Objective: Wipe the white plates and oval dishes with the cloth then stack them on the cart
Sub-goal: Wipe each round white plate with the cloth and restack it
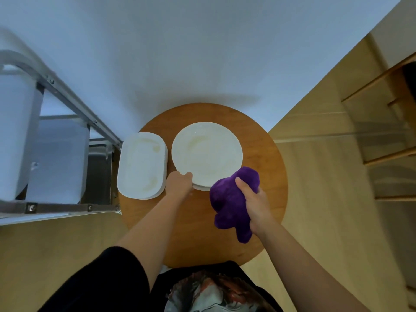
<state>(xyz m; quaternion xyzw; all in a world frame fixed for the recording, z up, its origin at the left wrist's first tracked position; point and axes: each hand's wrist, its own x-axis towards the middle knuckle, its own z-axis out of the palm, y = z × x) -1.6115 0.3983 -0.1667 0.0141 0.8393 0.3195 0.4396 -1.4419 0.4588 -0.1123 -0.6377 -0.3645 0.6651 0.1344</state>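
A stack of round white plates sits on the round wooden table, the top one smeared with yellowish marks. My left hand grips the near rim of the top plate. To the left lies a stack of white oval dishes, also stained. My right hand holds a bunched purple cloth just above the table, at the near right edge of the plates.
A metal-framed cart stands to the left of the table, holding white bins. A white wall is behind the table. Wooden shelving stands at the right over a light wood floor.
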